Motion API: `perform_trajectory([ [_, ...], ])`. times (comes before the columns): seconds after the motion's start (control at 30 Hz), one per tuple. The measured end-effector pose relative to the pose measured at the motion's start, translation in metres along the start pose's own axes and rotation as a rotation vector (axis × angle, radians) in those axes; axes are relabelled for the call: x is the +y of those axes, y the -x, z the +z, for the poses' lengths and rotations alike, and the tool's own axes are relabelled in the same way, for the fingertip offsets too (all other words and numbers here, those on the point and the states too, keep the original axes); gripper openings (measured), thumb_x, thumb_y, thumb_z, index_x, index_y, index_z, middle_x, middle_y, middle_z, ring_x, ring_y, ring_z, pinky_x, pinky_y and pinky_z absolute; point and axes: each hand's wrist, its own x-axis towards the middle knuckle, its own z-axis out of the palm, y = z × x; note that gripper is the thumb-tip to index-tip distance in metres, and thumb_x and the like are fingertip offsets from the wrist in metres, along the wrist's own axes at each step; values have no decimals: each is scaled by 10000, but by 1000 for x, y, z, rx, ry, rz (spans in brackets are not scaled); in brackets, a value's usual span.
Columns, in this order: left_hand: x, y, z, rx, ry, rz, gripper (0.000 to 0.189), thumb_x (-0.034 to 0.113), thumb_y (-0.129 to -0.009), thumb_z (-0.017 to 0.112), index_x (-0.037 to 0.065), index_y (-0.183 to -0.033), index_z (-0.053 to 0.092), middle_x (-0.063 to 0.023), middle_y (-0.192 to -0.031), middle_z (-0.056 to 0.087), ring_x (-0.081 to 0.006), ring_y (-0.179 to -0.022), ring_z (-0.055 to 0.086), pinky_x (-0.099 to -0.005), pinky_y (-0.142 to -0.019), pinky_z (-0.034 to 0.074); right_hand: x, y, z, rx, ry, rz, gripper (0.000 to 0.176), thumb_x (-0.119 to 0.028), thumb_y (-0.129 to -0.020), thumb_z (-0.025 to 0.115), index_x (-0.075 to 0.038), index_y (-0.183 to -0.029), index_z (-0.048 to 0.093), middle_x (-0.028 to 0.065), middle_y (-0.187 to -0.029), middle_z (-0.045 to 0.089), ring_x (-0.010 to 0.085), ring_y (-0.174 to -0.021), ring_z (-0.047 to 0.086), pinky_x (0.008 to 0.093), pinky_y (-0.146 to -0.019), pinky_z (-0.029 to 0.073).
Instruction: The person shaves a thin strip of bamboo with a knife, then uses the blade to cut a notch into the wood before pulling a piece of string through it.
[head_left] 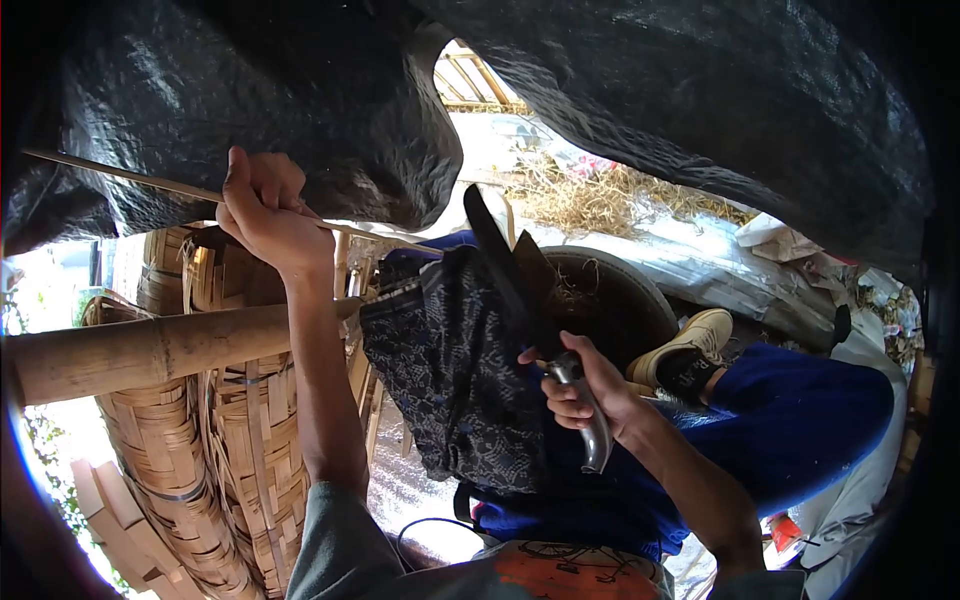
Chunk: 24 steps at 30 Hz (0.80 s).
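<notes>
My left hand point(265, 210) is raised at the left, its fingers closed around a long thin bamboo strip point(130, 176). The strip slants from the upper left down past my wrist to the dark patterned cloth point(450, 370) on my lap. In front of my body, my right hand point(590, 393) grips the curved metal handle of a machete point(495, 250). Its dark blade points up and away, beside the cloth. A brown pointed piece point(535, 268) shows just right of the blade; I cannot make out what it is.
A thick bamboo pole point(170, 350) crosses at the left before rolled woven bamboo mats point(240, 440). Black plastic sheeting point(720, 110) hangs low overhead. Beyond my lap are a round dark container point(640, 300), my shoe point(690, 345) and dry straw point(580, 195).
</notes>
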Motion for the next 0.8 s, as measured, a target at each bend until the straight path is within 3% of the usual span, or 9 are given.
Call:
perform_trajectory([
  [0.1, 3, -9, -1, -54, 15, 34, 413, 193, -915, 326, 131, -518, 228, 7, -446, 202, -93, -420, 165, -266, -438, 144, -15, 19, 1, 156, 198, -139, 609, -567, -905, 296, -32, -1122, 490, -40, -470, 327, 61, -313, 327, 215, -293, 296],
  [0.27, 7, -16, 4, -80, 85, 100, 428, 194, -904, 348, 113, -499, 233, 14, -448, 225, -81, -423, 177, -270, -429, 141, -29, 29, 10, 248, 317, -258, 616, -582, -900, 287, -45, -1126, 488, -44, -472, 322, 59, -320, 328, 215, -300, 292],
  [0.4, 0, -6, 6, -56, 79, 62, 423, 201, -903, 329, 120, -501, 226, 16, -444, 213, -85, -424, 170, -276, -431, 139, -8, 10, -7, 210, 234, -218, 560, -508, -936, 233, -44, -1117, 489, -46, -507, 317, 65, -359, 331, 234, -368, 340],
  [0.63, -18, 10, -5, -26, 200, -44, 431, 226, -902, 332, 123, -500, 216, 22, -447, 178, -88, -432, 154, -275, -447, 142, 5, -5, -34, 126, -6, -45, 523, -488, -922, 311, -41, -1132, 483, -60, -502, 343, 47, -356, 339, 202, -359, 320],
  [0.8, -23, 7, -21, -274, 411, -110, 427, 278, -896, 320, 127, -504, 242, 20, -443, 190, -97, -442, 162, -279, -474, 160, -3, 11, -12, 31, 10, 31, 522, -487, -915, 349, -30, -1127, 482, -45, -491, 356, 43, -319, 322, 185, -289, 279],
])
